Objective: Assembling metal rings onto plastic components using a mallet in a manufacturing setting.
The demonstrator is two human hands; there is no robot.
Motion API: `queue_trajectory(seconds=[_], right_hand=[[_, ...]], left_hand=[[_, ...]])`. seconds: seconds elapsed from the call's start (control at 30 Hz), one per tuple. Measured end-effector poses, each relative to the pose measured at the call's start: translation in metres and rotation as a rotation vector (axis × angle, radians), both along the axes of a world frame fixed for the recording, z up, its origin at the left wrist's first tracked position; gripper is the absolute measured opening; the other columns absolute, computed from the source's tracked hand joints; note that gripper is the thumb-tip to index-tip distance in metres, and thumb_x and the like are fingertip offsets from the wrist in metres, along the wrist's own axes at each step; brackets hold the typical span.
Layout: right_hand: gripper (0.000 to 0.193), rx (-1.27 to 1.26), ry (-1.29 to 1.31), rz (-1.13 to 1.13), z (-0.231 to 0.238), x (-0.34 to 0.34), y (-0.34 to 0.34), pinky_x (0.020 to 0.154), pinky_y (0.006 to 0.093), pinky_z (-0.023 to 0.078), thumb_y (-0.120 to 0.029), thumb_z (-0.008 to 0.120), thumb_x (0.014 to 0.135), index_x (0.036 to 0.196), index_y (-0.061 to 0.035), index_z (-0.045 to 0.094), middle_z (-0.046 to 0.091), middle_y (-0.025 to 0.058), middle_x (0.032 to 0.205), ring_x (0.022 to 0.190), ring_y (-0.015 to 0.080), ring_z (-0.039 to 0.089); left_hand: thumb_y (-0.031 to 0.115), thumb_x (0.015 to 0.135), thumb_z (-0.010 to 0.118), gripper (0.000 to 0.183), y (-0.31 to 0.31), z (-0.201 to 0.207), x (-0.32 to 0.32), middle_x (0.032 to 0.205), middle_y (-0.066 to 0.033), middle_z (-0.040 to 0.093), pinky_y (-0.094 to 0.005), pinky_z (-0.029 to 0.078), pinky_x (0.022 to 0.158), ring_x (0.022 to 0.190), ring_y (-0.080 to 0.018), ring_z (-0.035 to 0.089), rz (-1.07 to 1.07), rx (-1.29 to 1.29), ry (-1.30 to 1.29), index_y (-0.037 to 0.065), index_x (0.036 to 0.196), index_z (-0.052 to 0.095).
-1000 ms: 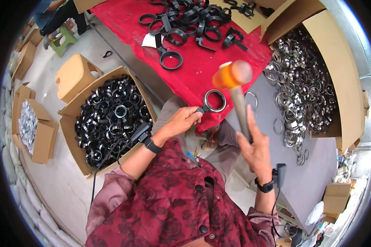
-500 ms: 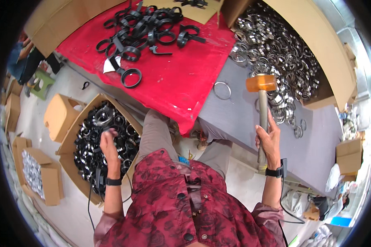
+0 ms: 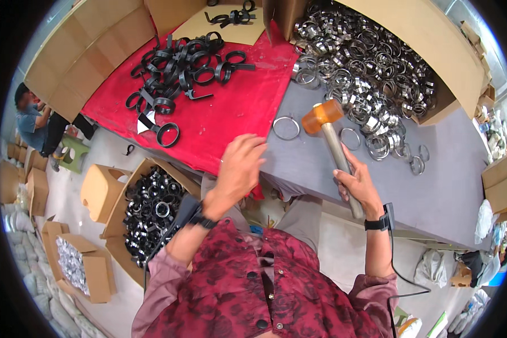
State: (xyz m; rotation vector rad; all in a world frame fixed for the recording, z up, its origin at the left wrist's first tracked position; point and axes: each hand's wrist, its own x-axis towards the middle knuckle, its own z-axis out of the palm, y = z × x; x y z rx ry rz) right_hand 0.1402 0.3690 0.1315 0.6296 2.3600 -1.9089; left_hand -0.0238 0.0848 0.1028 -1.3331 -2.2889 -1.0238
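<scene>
Swinging across from the brown cardboard box (image 3: 121, 259) of shiny black rings (image 3: 149, 217) at eight o'clock since the earlier frame, our left hand (image 3: 242, 169) is hovering over the near corner of the bright red cloth (image 3: 245, 104), its blurred fingers loosely apart and gripping nothing we can make out. We are clamping our right hand (image 3: 357, 183) around the wooden-handled mallet (image 3: 333, 143), whose amber head is tilting leftward at two o'clock, over the grey table (image 3: 411, 191). Two loose silvery metal rings are crowding it: one (image 3: 286, 118) lying between head and cloth, the other (image 3: 359, 139) just right of the handle. Beyond, a heap of silvery rings (image 3: 377, 62) is spilling from a large cardboard carton (image 3: 442, 42). Black ring-shaped clamps with straight tabs (image 3: 183, 79) are cluttering the cloth at eleven o'clock, and a tall cardboard flap (image 3: 90, 50) is walling off ten o'clock. A beige stool (image 3: 96, 191) is standing at nine o'clock.
</scene>
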Motion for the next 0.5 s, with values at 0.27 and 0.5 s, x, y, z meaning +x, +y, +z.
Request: queue_trajectory(seconds=[0.27,0.5], right_hand=[[0.072,0.202,-0.064,0.051,-0.014,-0.031,0.026,0.052,0.0330,0.051,-0.012,0.069,0.094,0.159,-0.0045,0.037,0.058,0.0058,0.083,0.058,0.0154,0.056],[0.084,0.984,0.461,0.052,-0.010,-0.033,-0.028,0.096,0.0434,0.052,-0.020,0.082,0.088,0.157,-0.0011,0.039,0.058,0.0240,0.136,0.123,0.0285,0.059]], left_hand=[[-0.002,0.078,0.072,0.019,0.068,-0.033,-0.041,0.093,-0.0110,0.065,-0.0456,0.048,0.080,0.092,-0.0321,0.058,-0.062,-0.304,0.116,0.002,0.097,0.071],[-0.003,0.090,0.071,0.008,0.031,-0.018,0.011,0.097,-0.0078,0.070,-0.0377,0.052,0.089,0.094,-0.0217,0.066,-0.206,0.600,-1.002,0.002,0.088,0.065]])
